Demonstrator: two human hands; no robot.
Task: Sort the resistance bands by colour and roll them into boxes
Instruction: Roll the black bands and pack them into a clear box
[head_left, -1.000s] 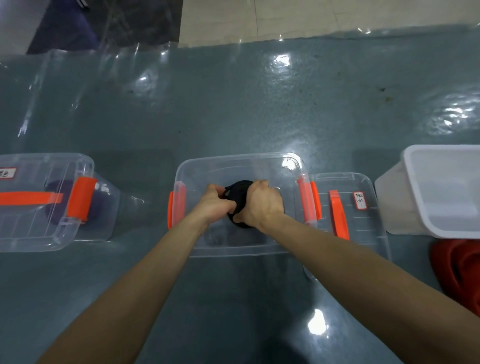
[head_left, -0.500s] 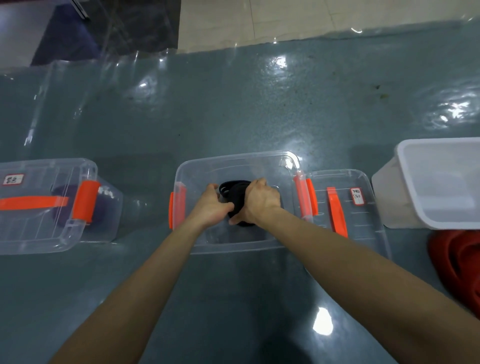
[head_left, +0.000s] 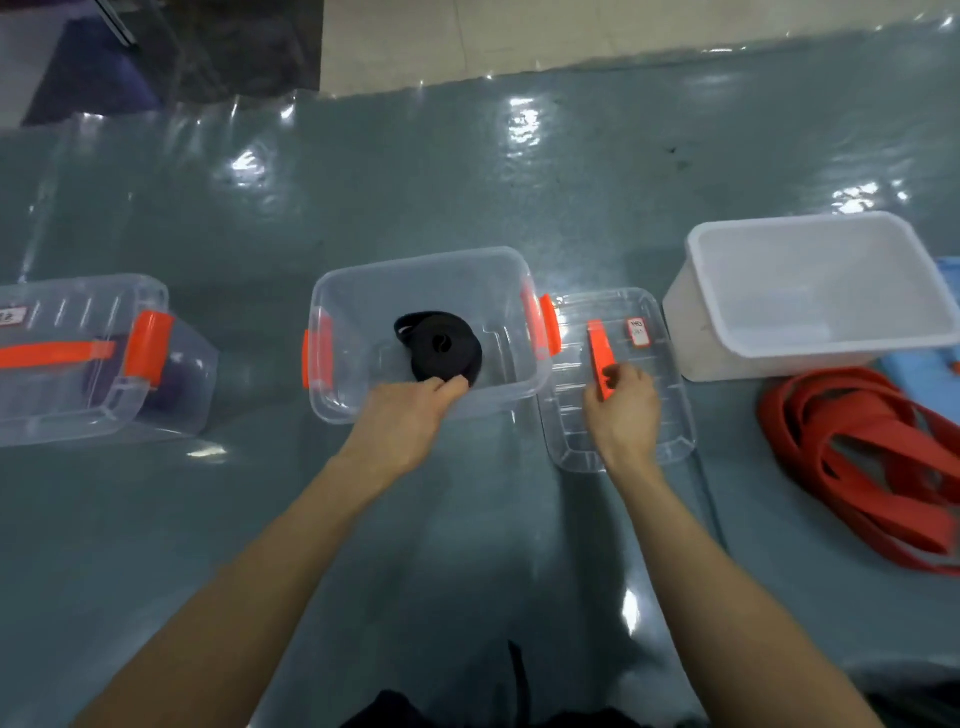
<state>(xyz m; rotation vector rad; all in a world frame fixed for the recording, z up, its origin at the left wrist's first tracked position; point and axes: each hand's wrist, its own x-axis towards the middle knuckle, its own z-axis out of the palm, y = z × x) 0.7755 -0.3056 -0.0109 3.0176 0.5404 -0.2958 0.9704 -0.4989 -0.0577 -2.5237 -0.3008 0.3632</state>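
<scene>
The left hand (head_left: 410, 415) is reaching over the clear box (head_left: 363, 400), curled fingers hiding the near edge of the coiled black band (head_left: 441, 345) inside; the right hand (head_left: 621, 410) is pinching the lid's orange handle (head_left: 597, 345).

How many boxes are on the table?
3: a closed clear box at left, an open clear box in the middle holding the black band, and a white box at right.

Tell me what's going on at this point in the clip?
A person is packing resistance bands by colour. A rolled black band lies in the open clear box, with the left hand at the box's near wall by the roll. The right hand is on the orange handle of the loose lid beside the box. Red bands lie unrolled further right.
</scene>
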